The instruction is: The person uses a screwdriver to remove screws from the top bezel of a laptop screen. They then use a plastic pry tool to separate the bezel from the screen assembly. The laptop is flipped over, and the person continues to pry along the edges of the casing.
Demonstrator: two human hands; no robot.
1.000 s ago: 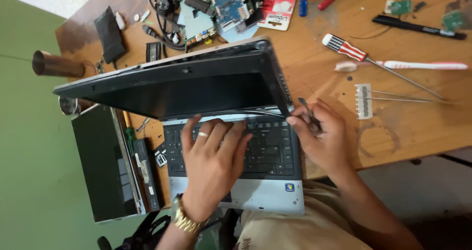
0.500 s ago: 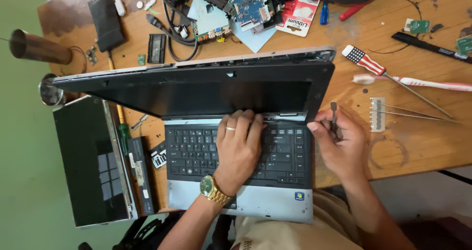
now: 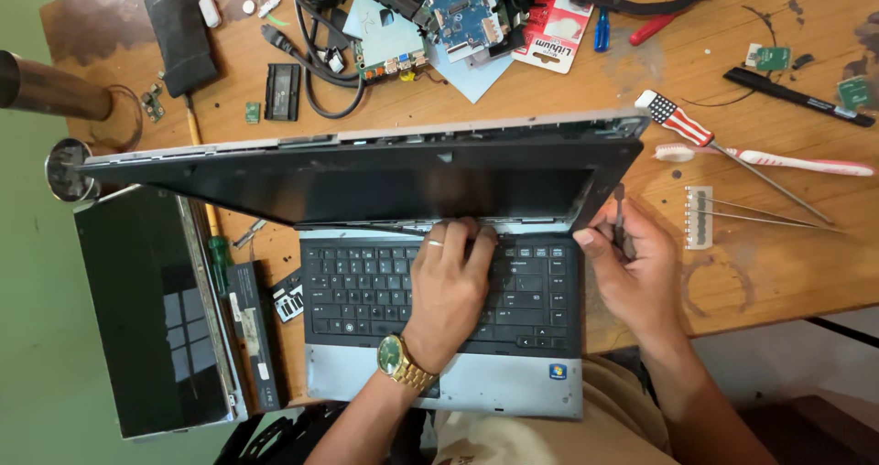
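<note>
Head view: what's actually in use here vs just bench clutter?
In use:
- laptop, lid tilted forward
- left hand flat on its keyboard
- right hand at the lid's right corner, holding a small dark tool

Lying about:
- striped screwdriver
- toothbrush
- tweezers
- circuit boards
- spare screen panel
- black pen

An electronics repair workshop: bare circuit boards [image 3: 462, 7], screwdriver [image 3: 723, 149], tweezers [image 3: 751, 213], cluttered wooden bench [image 3: 549, 99].

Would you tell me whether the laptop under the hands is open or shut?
Open: the laptop has its lid raised, baring the keyboard where the left hand rests.
</note>
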